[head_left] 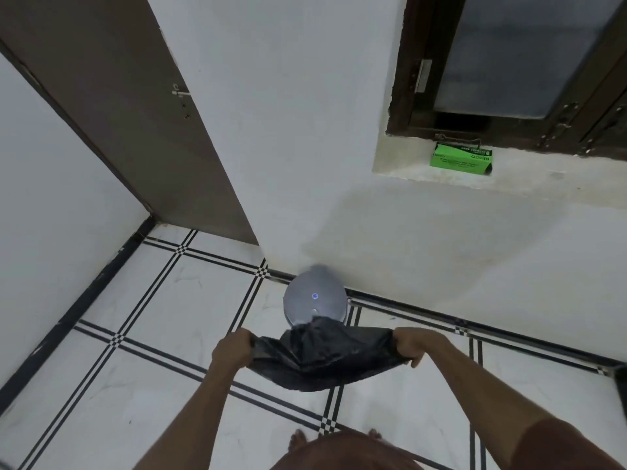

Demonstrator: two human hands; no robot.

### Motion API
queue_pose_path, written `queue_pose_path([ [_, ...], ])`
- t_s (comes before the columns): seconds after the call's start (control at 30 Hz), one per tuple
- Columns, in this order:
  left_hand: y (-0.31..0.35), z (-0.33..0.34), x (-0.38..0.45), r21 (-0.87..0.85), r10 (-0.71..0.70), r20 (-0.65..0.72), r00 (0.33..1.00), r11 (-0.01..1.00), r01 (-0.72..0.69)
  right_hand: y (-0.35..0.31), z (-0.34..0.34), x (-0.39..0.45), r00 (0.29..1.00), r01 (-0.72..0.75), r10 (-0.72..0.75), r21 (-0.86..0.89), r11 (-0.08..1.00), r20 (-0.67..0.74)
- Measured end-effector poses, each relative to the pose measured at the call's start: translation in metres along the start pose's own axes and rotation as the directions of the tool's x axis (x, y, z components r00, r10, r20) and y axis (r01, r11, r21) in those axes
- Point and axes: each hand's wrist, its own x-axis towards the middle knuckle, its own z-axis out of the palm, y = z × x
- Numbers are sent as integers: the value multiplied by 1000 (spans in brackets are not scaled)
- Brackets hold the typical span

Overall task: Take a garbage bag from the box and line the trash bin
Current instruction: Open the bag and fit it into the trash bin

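Note:
A black garbage bag (322, 354) is stretched between my two hands above the floor. My left hand (233, 347) grips its left edge and my right hand (412, 344) grips its right edge, both with curled fingers. Just beyond the bag, a round grey trash bin (314, 295) with its lid down stands on the floor against the white wall. The bag hides the bin's near rim. The green garbage bag box (461, 159) sits on the window ledge at the upper right.
A brown door (135, 113) is at the left, beside a white wall. A dark-framed window (509, 69) sits above the ledge. The floor has white tiles with black stripes (163, 300). My bare feet show at the bottom edge.

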Motion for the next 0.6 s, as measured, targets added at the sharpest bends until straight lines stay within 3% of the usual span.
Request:
queue_pose_path([
  [0.07, 6, -3, -1, -22, -2, 53, 999, 1000, 3, -2, -6, -6, 996, 50, -48, -19, 999, 80],
  [0.13, 19, -8, -5, -96, 28, 64, 998, 995, -22, -8, -14, -4, 991, 128, -130, 53, 990, 38],
  [0.17, 27, -13, -8, -153, 47, 14, 999, 987, -44, -14, -21, -4, 984, 180, -180, 94, 979, -11],
  [0.23, 42, -24, -14, -265, 38, -250, 968, 958, -106, -27, -36, -5, 938, 296, -277, 68, 953, -208],
  [0.3, 53, -32, -12, -290, 14, -535, 845, 936, -199, -37, -51, -3, 791, 384, -348, -35, 923, -502],
  [0.33, 56, -35, -10, -279, 23, -612, 790, 929, -242, -43, -55, -4, 696, 418, -360, -57, 907, -621],
  [0.4, 53, -38, -4, -247, 46, -670, 741, 927, -281, -55, -62, -5, 553, 469, -353, -68, 880, -755],
  [0.43, 49, -37, 0, -232, 51, -670, 740, 933, -274, -61, -63, -8, 522, 483, -355, -74, 873, -776],
  [0.5, 36, -38, 8, -153, 76, -600, 796, 966, -208, -67, -62, -2, 534, 447, -405, -159, 880, -742],
  [0.53, 27, -35, 14, -51, 103, -502, 859, 988, -148, -67, -61, 4, 577, 384, -421, -222, 896, -700],
  [0.6, 5, -30, 22, 136, 85, -256, 963, 989, -51, -68, -59, 14, 706, 218, -279, -176, 960, -651],
])
